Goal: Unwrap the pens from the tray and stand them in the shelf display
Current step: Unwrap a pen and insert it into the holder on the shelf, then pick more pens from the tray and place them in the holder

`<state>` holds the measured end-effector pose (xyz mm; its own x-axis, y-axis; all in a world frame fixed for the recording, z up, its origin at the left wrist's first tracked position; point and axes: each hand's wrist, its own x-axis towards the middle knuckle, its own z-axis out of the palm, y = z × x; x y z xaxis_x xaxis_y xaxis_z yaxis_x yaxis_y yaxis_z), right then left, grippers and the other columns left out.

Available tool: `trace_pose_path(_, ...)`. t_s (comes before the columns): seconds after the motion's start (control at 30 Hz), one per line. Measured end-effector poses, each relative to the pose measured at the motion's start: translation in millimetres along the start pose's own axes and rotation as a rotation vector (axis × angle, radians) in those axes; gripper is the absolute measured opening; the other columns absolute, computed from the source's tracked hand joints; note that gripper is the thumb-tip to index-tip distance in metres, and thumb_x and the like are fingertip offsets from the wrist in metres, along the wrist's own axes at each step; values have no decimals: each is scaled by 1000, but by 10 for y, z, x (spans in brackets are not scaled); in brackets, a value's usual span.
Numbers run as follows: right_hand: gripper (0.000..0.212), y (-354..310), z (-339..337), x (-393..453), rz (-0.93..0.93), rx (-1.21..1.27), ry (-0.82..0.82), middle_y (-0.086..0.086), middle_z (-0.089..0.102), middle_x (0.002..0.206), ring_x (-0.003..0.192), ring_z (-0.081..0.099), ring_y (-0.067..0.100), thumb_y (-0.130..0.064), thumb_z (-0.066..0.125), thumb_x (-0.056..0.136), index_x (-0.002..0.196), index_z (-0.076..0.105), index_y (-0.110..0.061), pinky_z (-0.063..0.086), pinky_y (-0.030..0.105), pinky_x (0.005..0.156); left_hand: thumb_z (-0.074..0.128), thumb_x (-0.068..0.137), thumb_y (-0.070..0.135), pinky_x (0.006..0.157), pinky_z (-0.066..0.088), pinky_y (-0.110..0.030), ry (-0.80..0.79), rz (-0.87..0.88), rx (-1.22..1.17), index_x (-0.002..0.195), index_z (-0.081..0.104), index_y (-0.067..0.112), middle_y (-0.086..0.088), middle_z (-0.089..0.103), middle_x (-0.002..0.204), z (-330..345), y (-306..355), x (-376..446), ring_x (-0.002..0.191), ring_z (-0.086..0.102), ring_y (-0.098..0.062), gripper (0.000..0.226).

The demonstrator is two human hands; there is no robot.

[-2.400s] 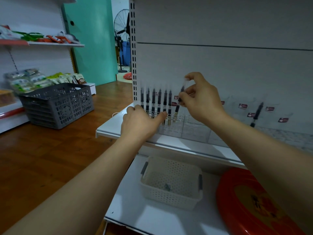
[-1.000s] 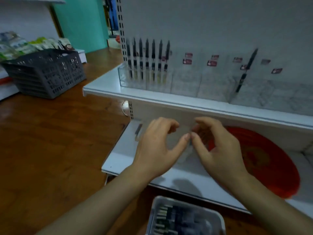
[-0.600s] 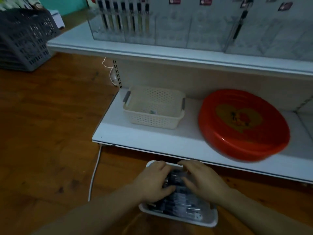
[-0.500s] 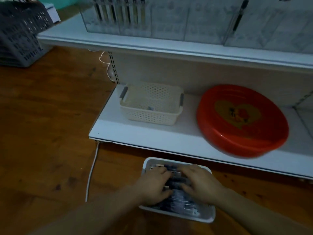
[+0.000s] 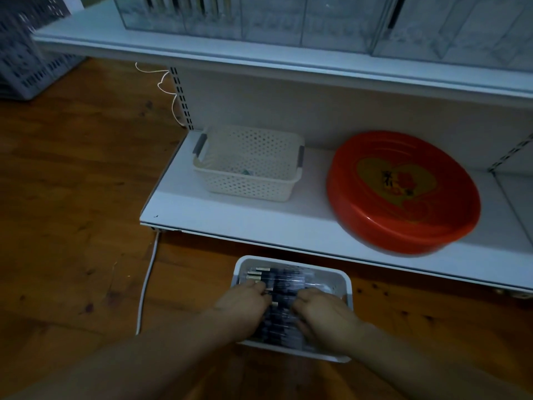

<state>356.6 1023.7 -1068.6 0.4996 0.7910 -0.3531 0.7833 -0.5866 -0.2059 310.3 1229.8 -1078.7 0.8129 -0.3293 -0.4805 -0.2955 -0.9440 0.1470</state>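
A white tray [image 5: 343, 280] lies on the wooden floor below the bottom shelf, full of several dark wrapped pens [image 5: 284, 280] lying side by side. My left hand [image 5: 245, 306] and my right hand [image 5: 326, 316] both rest on the pens, fingers curled down into the pile. Whether either hand has hold of a pen is hidden by the fingers. The clear shelf display [image 5: 268, 23] stands on the upper shelf, with several pens upright in its left compartments.
A cream perforated basket [image 5: 249, 164] and a red round tray [image 5: 402, 192] sit on the white bottom shelf [image 5: 259, 223]. A grey crate [image 5: 26, 53] stands on the floor at far left. A white cable [image 5: 147, 284] runs along the floor beside the tray.
My hands left the display, dropped to the floor tray and settled on the pens. The view has tilted down from the upper shelf.
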Motion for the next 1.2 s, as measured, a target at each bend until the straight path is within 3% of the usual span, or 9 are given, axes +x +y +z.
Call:
trace_pose_path(0.17,17,197,-50,5,33,238,176,-1,60,105,94,57,15,-29,48,104,108,61,-18,46,31,80,48,102,30,86,43,-38,44,19,-94,127,56,14,-11,53,127,-88,-66,-41,118,48,-31,30)
trace_pose_path(0.27,14,291,-276,24,107,402,389,-10,65,102,90,57,2,-28,55,102,110,66,-22,41,12,79,48,102,32,73,40,-31,130,37,-256,114,60,20,-4,61,117,-257,-108,-31,106,56,-25,21)
trace_pose_path(0.33,15,321,-491,46,151,506,560,-13,68,103,92,58,-2,-23,62,100,112,69,-20,40,5,81,49,101,36,75,47,-31,217,37,-380,115,61,27,0,67,112,-414,-146,-16,101,60,-20,20)
trace_pose_path(0.5,25,188,-1072,27,170,816,821,-10,72,93,86,70,4,-17,65,97,112,61,-36,56,22,78,60,98,38,78,55,-29,387,32,-697,110,69,26,6,75,89,-860,-206,-126,79,68,-3,20)
trace_pose_path(0.67,32,-24,-1558,24,123,1017,908,-6,71,91,87,71,13,-15,72,91,112,59,-36,59,33,80,70,94,24,75,57,-22,508,58,-1003,112,73,18,0,75,86,-1246,-171,-291,75,72,-9,19)
trace_pose_path(0.8,39,-156,-1948,51,40,984,963,-10,70,89,87,71,14,-12,73,90,118,58,-34,60,39,79,70,93,23,81,57,-25,627,71,-991,120,68,25,4,72,92,-1518,-190,-404,82,69,-6,27)
trace_pose_path(0.9,38,-188,-2256,85,-25,979,1059,-6,69,92,93,70,18,-13,73,91,124,60,-27,59,47,83,65,97,16,82,59,-30,649,118,-1096,122,66,17,-3,74,97,-1726,-219,-499,86,71,-14,25)
trace_pose_path(1.03,42,-253,-2658,106,-117,997,1129,-1,73,89,90,72,16,-11,71,92,128,57,-26,59,38,82,57,100,9,74,55,-23,735,159,-1161,111,68,15,-8,75,92,-2038,-263,-625,81,71,-16,17)
trace_pose_path(1.2,30,-346,-3108,166,-158,1012,1153,3,75,87,85,74,21,-9,76,88,107,64,-29,61,38,77,58,100,11,72,55,-24,883,187,-1050,102,69,23,0,74,87,-2462,-314,-717,79,72,-16,17)
